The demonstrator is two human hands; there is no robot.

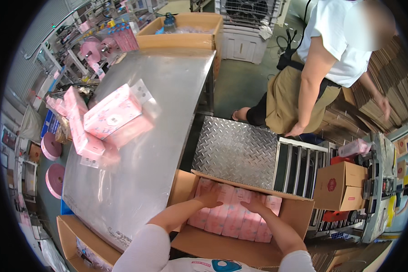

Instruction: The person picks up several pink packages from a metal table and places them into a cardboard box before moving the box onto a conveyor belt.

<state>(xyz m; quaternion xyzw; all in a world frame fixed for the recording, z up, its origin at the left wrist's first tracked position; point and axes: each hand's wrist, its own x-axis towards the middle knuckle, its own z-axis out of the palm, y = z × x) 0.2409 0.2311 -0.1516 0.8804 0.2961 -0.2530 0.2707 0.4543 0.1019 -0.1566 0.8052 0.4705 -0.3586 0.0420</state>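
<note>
Pink tissue packs (233,213) stand side by side in an open cardboard carton (222,245) in front of me. My left hand (209,197) rests on the far left part of the row, fingers stretched toward the middle. On the far right part lies my right hand (257,204), its fingers spread over the pack tops. Both hands touch the packs without visibly closing around one. Left of the carton, on the metal table (145,190), several more pink tissue packs (113,113) in clear wrap lie in a loose pile, slightly blurred.
A tread-patterned metal plate (235,149) lies beyond the carton, leading to a roller conveyor (299,165) with a closed carton (337,186). Another person (303,81) stands behind it beside stacked flat cardboard (381,86). An open box (179,36) adjoins the table's far end.
</note>
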